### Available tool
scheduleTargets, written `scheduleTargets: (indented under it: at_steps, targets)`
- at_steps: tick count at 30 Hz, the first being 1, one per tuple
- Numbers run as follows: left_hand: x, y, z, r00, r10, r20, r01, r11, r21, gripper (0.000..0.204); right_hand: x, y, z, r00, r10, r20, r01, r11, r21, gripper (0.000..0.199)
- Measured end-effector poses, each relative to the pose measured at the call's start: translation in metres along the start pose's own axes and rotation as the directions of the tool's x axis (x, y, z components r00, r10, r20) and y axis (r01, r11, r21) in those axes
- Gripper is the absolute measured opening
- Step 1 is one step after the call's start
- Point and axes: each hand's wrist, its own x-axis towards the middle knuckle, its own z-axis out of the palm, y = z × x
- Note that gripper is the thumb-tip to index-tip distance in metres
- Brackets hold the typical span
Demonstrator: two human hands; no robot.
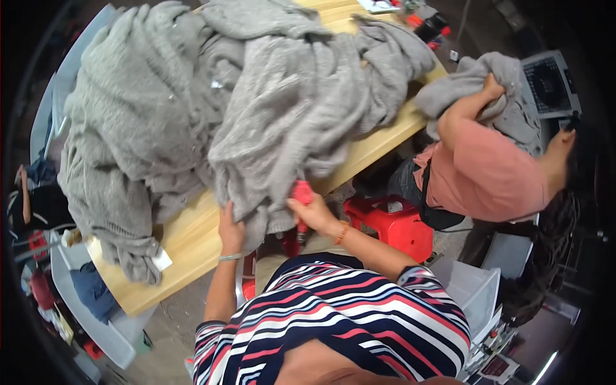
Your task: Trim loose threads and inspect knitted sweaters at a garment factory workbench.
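A grey knit garment spreads over the near edge of the table, its lower end hanging toward my lap. My left hand grips the hanging edge of this knit, the fingers partly hidden by the fabric. Closed in my right hand is a red tool, with a dark, narrow end pointing down; its exact kind is hard to make out. The tool is against the garment's right side. More grey knit garments lie heaped on the left half of the table.
The wooden table slants across the view. At right, another person in a pink shirt handles a grey knit. A red stool stands by that person. Plastic bins sit at right, with grey trays at left.
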Motion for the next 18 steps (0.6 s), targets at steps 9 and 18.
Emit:
scheduleTargets:
  at_steps: [9,18]
  targets:
    - [0.055,0.002,-0.181,0.799,-0.189,-0.571,-0.142,0.864,-0.484,0.043,-0.012,-0.130,0.070,0.776,-0.322,0.543,0.307,0.944,0.123,0.023]
    - [0.035,0.088,-0.109,0.951,0.303,-0.065,-0.306,0.951,-0.041,0.089,0.027,-0.181,0.037,0.829,-0.118,0.546,-0.050,0.958,0.283,0.014]
